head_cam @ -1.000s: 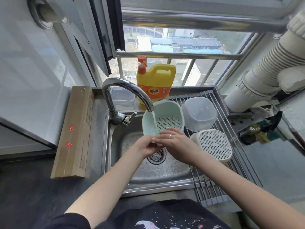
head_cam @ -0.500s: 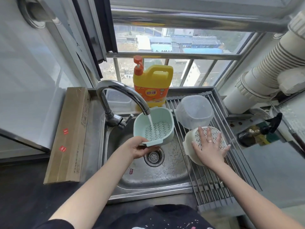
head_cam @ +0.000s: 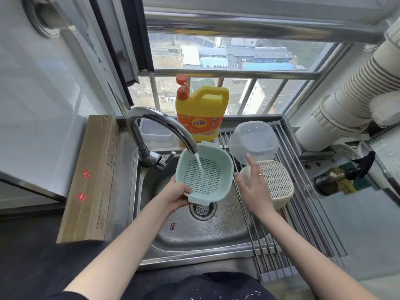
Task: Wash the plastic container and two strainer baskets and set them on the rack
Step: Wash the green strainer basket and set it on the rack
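My left hand [head_cam: 176, 194] grips the near rim of a pale green strainer basket [head_cam: 204, 173], held tilted over the sink [head_cam: 201, 230] under the running tap [head_cam: 164, 128]. Water falls onto its perforated bottom. My right hand [head_cam: 252, 187] hovers open just right of the green basket, fingers spread, in front of a cream strainer basket [head_cam: 278, 182] that lies upside down on the roll-up rack [head_cam: 303, 224]. A clear plastic container [head_cam: 253, 141] rests upside down on the rack behind the cream basket.
A yellow detergent bottle [head_cam: 201, 113] with an orange pump stands on the sill behind the sink. A long cardboard box [head_cam: 91, 176] lies along the left counter. A dark bottle [head_cam: 344, 173] lies right of the rack. White ducts [head_cam: 350, 100] run at upper right.
My right hand has lifted off the cream basket on the rack and moved left toward the green basket. The left hand keeps the green basket under the running water.
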Demonstrator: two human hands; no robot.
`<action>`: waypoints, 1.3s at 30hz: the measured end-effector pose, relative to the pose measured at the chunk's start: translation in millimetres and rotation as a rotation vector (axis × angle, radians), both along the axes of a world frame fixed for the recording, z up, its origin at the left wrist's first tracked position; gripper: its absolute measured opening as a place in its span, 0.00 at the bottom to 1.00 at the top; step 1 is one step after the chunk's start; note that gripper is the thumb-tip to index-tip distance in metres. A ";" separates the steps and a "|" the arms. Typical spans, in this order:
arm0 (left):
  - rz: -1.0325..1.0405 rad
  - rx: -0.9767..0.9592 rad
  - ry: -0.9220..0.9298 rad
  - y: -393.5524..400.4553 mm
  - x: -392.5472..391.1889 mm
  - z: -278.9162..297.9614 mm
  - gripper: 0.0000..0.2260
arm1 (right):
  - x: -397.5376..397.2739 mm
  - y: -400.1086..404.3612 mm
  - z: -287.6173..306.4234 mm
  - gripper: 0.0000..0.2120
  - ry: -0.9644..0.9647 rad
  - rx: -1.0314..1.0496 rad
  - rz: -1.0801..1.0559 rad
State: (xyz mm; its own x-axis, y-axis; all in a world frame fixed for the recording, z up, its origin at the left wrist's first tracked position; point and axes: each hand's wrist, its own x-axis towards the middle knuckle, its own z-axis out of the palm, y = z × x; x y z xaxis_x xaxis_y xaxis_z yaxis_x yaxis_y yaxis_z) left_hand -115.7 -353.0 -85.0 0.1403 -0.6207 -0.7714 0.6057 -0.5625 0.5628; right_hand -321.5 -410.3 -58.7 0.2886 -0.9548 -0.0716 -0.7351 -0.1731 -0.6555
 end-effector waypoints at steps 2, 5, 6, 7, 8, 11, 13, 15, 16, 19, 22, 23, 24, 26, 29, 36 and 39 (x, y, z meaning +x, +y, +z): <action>-0.112 -0.071 -0.153 3.9 0.2 -2.9 0.31 | 24.0 5.6 5.5 0.36 -0.187 0.246 -0.036; -0.230 -0.186 -0.576 14.3 2.7 -4.0 0.30 | 43.5 2.9 7.1 0.26 -0.466 0.701 -0.307; -0.236 -0.235 -0.758 19.4 4.3 -3.4 0.29 | 44.4 1.3 6.2 0.23 -0.588 0.874 -0.426; -0.257 -0.293 -0.931 24.9 5.8 -3.8 0.28 | 42.1 0.4 4.6 0.21 -0.711 1.024 -0.536; -0.310 -0.335 -1.086 30.5 6.9 -4.5 0.30 | 38.1 0.2 3.2 0.22 -0.818 1.145 -0.626; -0.612 -0.371 -1.597 46.4 7.6 -11.2 0.35 | 27.4 1.3 0.9 0.33 -1.011 1.295 -0.676; -0.692 -0.495 -1.761 54.5 6.9 -18.6 0.42 | 27.5 1.5 5.6 0.38 -0.973 1.300 -0.656; -0.718 -0.637 -1.828 58.1 6.0 -24.0 0.45 | 33.6 2.5 13.0 0.38 -0.837 1.285 -0.630; -0.732 -0.709 -1.860 58.4 5.9 -26.8 0.46 | 38.4 4.5 18.8 0.36 -0.772 1.291 -0.609; -0.720 -0.774 -1.821 58.2 4.2 -22.9 0.49 | 51.2 8.0 23.0 0.30 -0.678 1.259 -0.575; -0.484 -0.506 -1.496 56.7 5.3 -8.9 0.46 | 57.3 9.4 21.2 0.28 -0.824 1.267 -0.575; -0.396 -0.374 -1.242 55.3 8.6 -2.6 0.44 | 57.3 10.2 19.9 0.25 -0.928 1.270 -0.547; -0.317 -0.276 -0.942 53.1 13.3 4.9 0.43 | 55.7 10.9 17.6 0.23 -1.031 1.243 -0.504; -0.219 -0.219 -0.412 50.4 23.7 16.4 0.33 | 50.3 12.2 9.7 0.24 -1.140 1.135 -0.394; -0.214 -0.177 -0.174 51.2 27.5 19.2 0.16 | 39.7 18.6 -1.0 0.26 -1.074 0.995 -0.344; -0.786 -0.201 -1.381 34.6 51.5 2.2 0.19 | 13.5 29.3 -21.2 0.23 -1.026 0.898 -0.472; -1.235 -0.412 -2.011 5.6 57.2 15.1 0.24 | 12.2 36.7 -20.6 0.19 -1.101 1.007 -0.531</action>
